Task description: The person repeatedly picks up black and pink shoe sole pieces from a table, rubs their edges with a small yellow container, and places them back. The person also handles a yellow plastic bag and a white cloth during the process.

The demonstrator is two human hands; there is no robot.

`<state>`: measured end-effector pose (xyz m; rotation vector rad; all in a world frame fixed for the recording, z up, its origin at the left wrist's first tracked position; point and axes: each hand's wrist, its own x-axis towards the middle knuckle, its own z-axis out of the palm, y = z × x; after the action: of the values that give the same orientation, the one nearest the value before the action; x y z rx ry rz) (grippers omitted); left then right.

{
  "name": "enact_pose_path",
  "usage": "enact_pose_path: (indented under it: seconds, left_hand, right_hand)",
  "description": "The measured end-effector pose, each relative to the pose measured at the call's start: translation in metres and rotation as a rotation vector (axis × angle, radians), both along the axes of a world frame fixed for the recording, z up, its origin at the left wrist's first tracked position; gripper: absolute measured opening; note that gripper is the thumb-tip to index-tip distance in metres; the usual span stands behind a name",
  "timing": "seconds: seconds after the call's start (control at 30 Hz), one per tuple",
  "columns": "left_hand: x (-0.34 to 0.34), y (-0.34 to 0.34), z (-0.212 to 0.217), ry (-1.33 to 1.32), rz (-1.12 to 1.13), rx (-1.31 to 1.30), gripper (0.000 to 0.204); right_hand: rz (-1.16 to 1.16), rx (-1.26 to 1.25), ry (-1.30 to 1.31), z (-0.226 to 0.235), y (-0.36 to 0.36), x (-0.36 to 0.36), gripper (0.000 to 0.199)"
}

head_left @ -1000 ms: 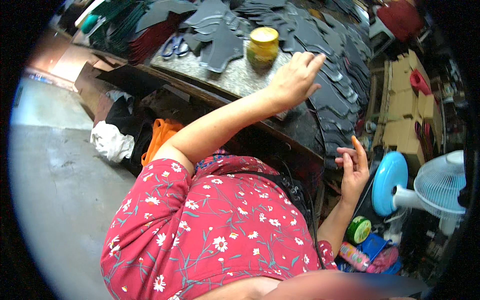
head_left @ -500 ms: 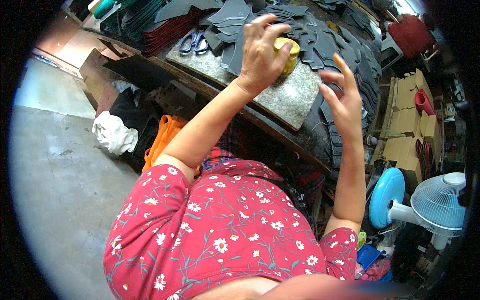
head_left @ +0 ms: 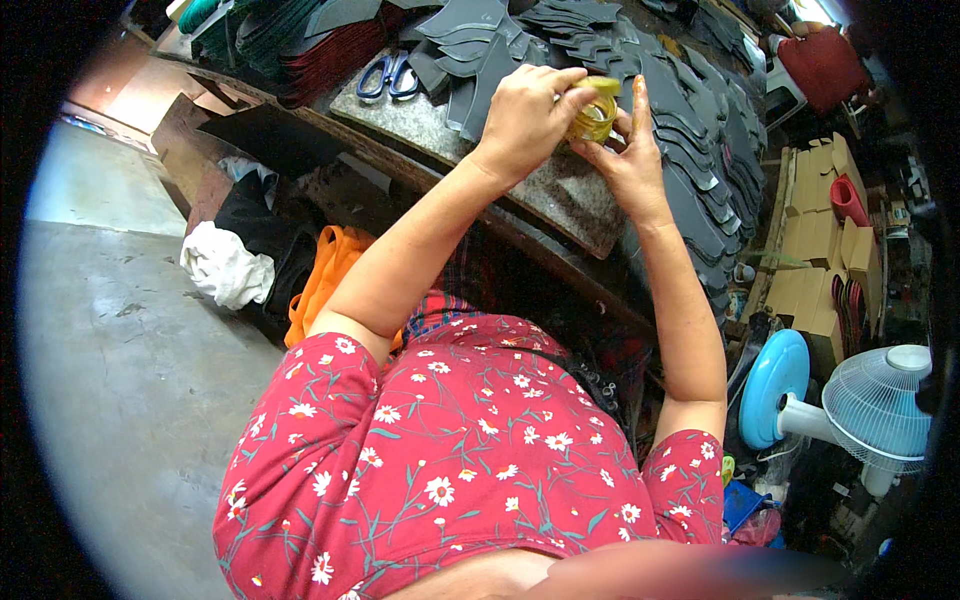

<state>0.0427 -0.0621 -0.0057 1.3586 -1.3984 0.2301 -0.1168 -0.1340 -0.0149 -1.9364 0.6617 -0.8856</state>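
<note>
Over the worktop, a small yellowish jar [head_left: 597, 120] is tilted between my two hands. My left hand [head_left: 525, 118] is closed on its left side, thumb and fingers near the yellow rim. From the right and below, my right hand [head_left: 632, 165] grips it with the thumb underneath; its index finger points up, and the tip looks yellow-stained. A pale stone slab [head_left: 565, 200] lies below the hands. Blue-handled scissors [head_left: 388, 78] rest at the slab's far left. Overlapping dark grey cut pieces [head_left: 690, 150] spread behind and right of the jar.
Dark red [head_left: 345, 55] and green stacks of sheets [head_left: 250, 40] stand at the far left of the table. An orange cloth [head_left: 325, 275] and a white cloth [head_left: 228, 265] hang by the table's front. A fan [head_left: 875, 410] and cardboard boxes [head_left: 815, 230] are on the right.
My right hand, apart from the jar before, has moved left and taken hold of it. The jar has been lifted off the slab and tilted. The scissors have not moved.
</note>
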Motion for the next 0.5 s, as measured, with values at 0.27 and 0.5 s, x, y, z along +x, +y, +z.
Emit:
enact_pose_path:
  seconds: [0.27,0.5]
  left_hand:
    - [0.002,0.000,-0.003,0.579,-0.169,0.104,0.044]
    - [-0.006,0.007,-0.001,0.534,-0.133,0.086,0.039]
  right_hand:
    - [-0.046,-0.741,0.431,0.070,-0.009,-0.024,0.051]
    - [-0.060,-1.011,0.947,0.074,0.008,0.007,0.052]
